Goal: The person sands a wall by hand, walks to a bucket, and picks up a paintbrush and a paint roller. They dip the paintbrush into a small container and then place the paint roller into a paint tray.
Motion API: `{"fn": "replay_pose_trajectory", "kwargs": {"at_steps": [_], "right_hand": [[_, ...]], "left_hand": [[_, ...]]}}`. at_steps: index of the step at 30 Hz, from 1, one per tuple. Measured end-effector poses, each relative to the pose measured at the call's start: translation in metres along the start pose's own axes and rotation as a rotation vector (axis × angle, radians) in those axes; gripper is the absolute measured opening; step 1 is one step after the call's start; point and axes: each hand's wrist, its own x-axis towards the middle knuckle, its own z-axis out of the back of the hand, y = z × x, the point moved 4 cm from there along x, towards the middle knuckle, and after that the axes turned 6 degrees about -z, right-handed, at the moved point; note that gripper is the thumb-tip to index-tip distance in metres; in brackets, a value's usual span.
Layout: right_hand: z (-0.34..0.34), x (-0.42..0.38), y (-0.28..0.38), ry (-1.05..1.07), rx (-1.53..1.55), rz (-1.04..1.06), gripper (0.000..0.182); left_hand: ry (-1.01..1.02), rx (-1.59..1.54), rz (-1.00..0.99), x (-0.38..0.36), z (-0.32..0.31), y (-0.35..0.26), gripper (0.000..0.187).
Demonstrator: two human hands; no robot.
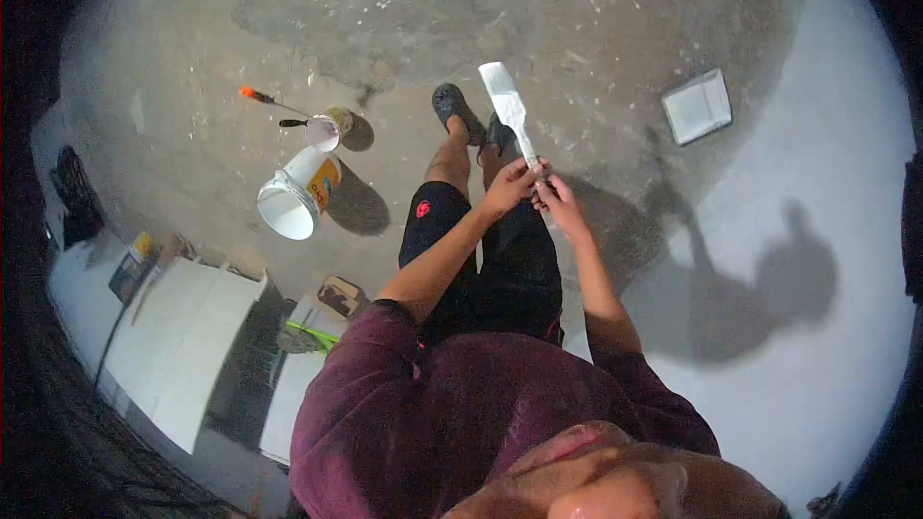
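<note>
"How is the brush [500,96] held?"

"Its handle is gripped by the closed fingers of the left hand [510,187]; the white end is pointed to eleven o'clock, maybe so skin is kept clean."

"And the right hand [562,209]?"

"Its bent fingers are held by the handle's low end. Whether it is gripped cannot be told. The tray [699,108] is seen at two o'clock."

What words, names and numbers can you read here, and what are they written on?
No whole word or number reads clearly.
White bucket: big letters on its orange label, too tilted and blurred to read for sure.
Small pot: patterned side, too small to read.
Dark shorts: a red mark, no letters I can make out.
Yellow patch at far left: too small to read.
</note>
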Motion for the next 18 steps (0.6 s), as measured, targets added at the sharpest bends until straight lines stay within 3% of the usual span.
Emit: {"fn": "replay_pose_trajectory", "kwargs": {"at_steps": [2,4,9,11,16,18], "right_hand": [[-0.009,0.003,-0.004,0.002,0.014,0.000,0.025],[-0.028,0.010,-0.007,0.071,0.083,0.015,0.029],[-0.071,0.045,-0.020,0.140,0.047,0.063,0.028],[-0.085,0.064,-0.028,0.204,-0.228,0.100,0.027],[-0.112,0.093,-0.030,0.336,-0.378,0.081,0.023],[-0.108,0.102,-0.020,0.135,-0.749,0.249,0.020]], "left_hand": [[-0.115,0.010,0.068,-0.006,0.011,-0.002,0.025],[-0.080,0.183,0.077,-0.019,0.012,-0.034,0.026],[-0.210,0.165,0.000,-0.045,0.073,-0.036,0.026],[-0.304,0.156,-0.082,-0.054,0.079,-0.043,0.032],[-0.533,0.109,-0.263,-0.079,0.142,-0.029,0.032],[-0.699,0.047,-0.196,-0.095,0.168,-0.022,0.029]]}}
